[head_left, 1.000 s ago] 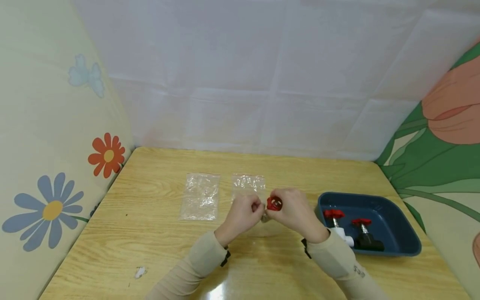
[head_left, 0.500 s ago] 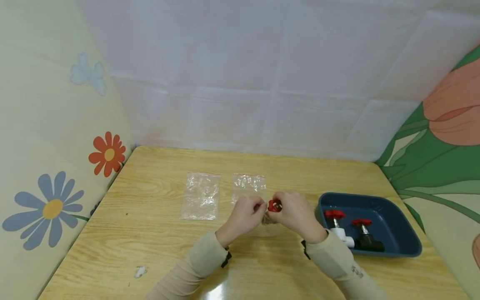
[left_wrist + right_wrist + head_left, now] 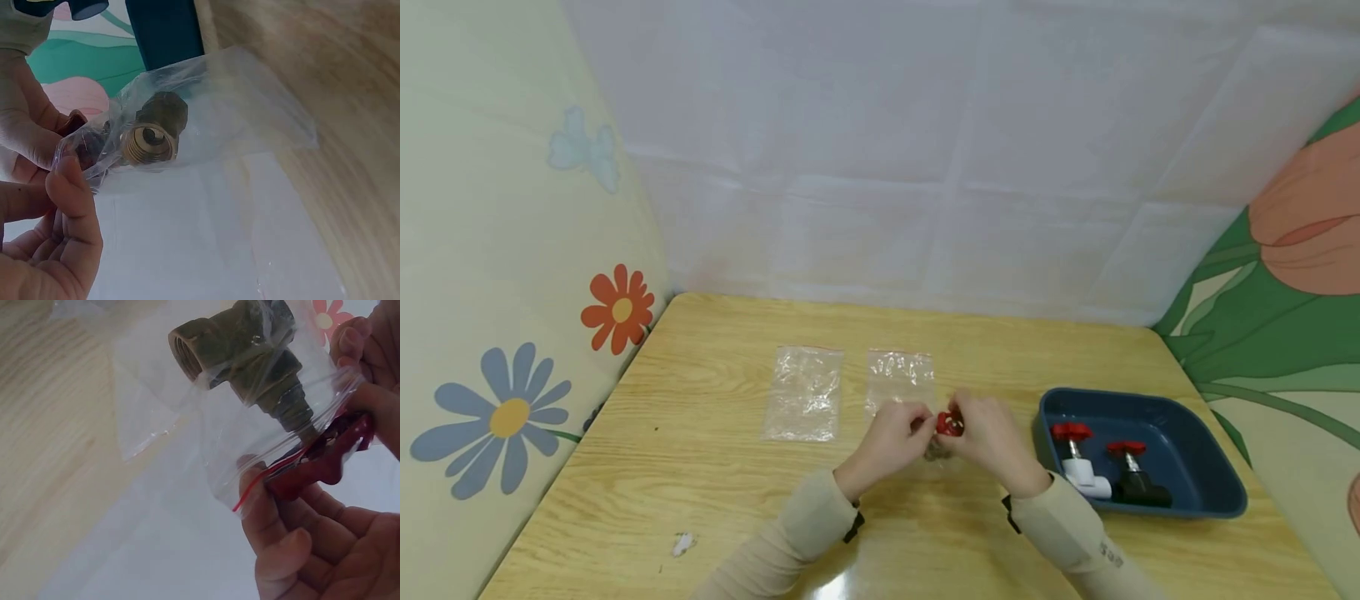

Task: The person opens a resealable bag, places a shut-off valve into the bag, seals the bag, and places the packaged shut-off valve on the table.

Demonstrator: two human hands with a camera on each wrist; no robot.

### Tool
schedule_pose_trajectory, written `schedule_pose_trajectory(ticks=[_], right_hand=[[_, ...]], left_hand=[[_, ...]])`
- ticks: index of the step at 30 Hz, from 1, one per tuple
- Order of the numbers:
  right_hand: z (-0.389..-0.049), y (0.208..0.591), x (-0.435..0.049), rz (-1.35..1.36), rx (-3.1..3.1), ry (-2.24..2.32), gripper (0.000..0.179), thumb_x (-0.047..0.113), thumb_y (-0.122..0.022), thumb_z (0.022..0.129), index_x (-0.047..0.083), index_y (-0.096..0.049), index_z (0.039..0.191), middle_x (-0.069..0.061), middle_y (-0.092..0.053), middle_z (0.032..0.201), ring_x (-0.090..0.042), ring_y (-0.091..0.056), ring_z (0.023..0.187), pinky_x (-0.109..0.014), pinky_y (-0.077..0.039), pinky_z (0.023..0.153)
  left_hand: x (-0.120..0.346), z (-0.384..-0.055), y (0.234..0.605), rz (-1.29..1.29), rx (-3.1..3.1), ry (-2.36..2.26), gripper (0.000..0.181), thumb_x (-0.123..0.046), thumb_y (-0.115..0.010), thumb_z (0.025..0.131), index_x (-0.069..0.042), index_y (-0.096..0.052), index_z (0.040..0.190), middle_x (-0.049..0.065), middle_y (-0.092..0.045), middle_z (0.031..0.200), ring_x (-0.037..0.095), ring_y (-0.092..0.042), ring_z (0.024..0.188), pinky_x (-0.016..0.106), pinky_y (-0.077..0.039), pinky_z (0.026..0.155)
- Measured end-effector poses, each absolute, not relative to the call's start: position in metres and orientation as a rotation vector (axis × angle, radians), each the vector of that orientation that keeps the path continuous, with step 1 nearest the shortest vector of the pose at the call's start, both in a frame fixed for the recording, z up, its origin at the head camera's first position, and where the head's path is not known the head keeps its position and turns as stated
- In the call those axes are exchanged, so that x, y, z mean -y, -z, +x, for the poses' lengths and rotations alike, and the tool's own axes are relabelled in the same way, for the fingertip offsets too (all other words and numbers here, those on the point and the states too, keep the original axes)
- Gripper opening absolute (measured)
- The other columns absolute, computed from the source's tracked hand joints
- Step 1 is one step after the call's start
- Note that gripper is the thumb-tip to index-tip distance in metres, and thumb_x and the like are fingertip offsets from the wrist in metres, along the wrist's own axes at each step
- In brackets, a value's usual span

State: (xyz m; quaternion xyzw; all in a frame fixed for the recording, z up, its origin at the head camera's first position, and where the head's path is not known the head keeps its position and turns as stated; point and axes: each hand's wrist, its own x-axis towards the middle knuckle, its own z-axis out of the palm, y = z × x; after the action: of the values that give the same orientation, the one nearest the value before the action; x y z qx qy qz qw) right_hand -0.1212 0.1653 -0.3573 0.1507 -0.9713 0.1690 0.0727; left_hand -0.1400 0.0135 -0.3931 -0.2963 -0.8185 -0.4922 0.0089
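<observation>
1. Right wrist view: valve (image 3: 250, 359) is in bag (image 3: 240, 106) except red wheel (image 3: 322, 474); not yet closed.
2. Right hand (image 3: 996, 435) grips red wheel; left hand (image 3: 886, 443) pinches bag.
3. Three o'clock, in tray (image 3: 1187, 454): unbagged white valve (image 3: 1081, 473), black valve (image 3: 1141, 490).

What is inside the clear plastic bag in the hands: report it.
The clear plastic bag holds a brass-coloured metal valve body with a threaded opening. Fingers partly cover its red lobed handwheel; how far inside that lies is unclear.

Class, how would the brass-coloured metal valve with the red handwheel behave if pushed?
The valve is probably heavy for its size, given its chunky metallic body. Its jutting handwheel should hinder rolling. The glossy, clear plastic bag may let it slip.
</observation>
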Motion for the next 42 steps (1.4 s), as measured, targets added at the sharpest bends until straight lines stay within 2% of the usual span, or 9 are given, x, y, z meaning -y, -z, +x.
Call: schedule_pose_trajectory(ticks=[15,23,32,42], right_hand=[[-0.110,0.384,-0.164,0.438,2.937,-0.495,0.031,0.019,-0.080,0.065,0.006,-0.054,0.076,-0.001,-0.053,0.062,-0.013,-0.048,0.053,-0.026,-0.040,0.047],[-0.107,0.390,-0.164,0.407,2.934,-0.517,0.031,0.021,-0.080,0.065,0.005,-0.056,0.076,-0.003,-0.056,0.064,-0.015,-0.052,0.056,-0.028,-0.043,0.049],[-0.106,0.392,-0.165,0.372,2.967,-0.581,0.030,0.024,-0.079,0.068,0.005,-0.058,0.078,-0.002,-0.055,0.065,-0.012,-0.048,0.055,-0.026,-0.039,0.048],[-0.107,0.393,-0.167,0.427,2.909,-0.603,0.021,0.019,-0.076,0.071,0.006,-0.060,0.076,-0.001,-0.057,0.066,-0.012,-0.050,0.057,-0.027,-0.039,0.050]], left_hand=[[-0.015,-0.130,0.414,-0.911,2.583,1.493,0.017,0.001,-0.056,0.082,-0.003,-0.062,0.066,-0.003,-0.055,0.056,-0.001,-0.041,0.045,0.013,-0.038,0.040],[-0.016,-0.129,0.417,-0.910,2.613,1.491,0.016,0.003,-0.056,0.081,-0.002,-0.061,0.067,-0.001,-0.056,0.057,-0.001,-0.042,0.047,0.013,-0.039,0.042],[-0.016,-0.129,0.416,-0.895,2.646,1.523,0.017,0.001,-0.055,0.082,-0.002,-0.061,0.067,-0.003,-0.054,0.057,-0.001,-0.041,0.045,0.012,-0.038,0.040],[-0.015,-0.133,0.417,-0.926,2.620,1.489,0.017,0.001,-0.054,0.083,-0.002,-0.061,0.068,-0.003,-0.054,0.057,-0.002,-0.040,0.044,0.012,-0.037,0.040]])
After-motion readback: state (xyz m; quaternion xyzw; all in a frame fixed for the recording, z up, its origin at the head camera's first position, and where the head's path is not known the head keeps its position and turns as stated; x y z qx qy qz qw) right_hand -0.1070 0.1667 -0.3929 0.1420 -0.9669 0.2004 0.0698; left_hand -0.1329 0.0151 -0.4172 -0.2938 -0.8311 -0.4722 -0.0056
